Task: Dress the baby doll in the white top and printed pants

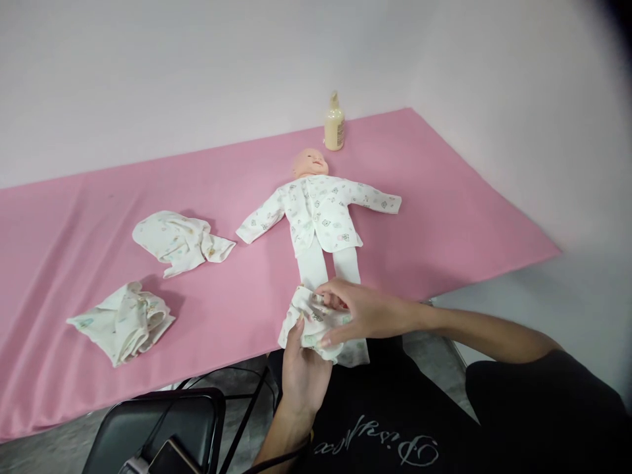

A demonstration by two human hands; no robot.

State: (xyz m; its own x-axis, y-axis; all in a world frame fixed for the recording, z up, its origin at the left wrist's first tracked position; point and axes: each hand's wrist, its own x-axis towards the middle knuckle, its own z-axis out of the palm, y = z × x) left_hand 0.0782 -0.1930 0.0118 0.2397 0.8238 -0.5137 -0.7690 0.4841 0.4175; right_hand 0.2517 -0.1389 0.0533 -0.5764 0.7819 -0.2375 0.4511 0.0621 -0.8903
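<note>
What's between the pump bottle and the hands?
Head view: the doll's head, printed jacket and upper white trousers, in that order from the pump bottle to the left hand and right hand.

Table under a pink cloth (444, 217) ran from the frame's left edge to a corner at right; cloth wrinkled at far left, smoother toward the right. Baby doll (311, 164) lay on it face up at centre, head toward the top, arms spread, in a white printed jacket (323, 210) and white trousers (312, 264). Cream pump bottle (334, 130) stood upright at upper centre, near the head. Crumpled printed garment (180, 238) lay left of centre, its end just beside a jacket cuff. Loosely folded printed cloth bundle (126, 319) sat at lower left.
</note>
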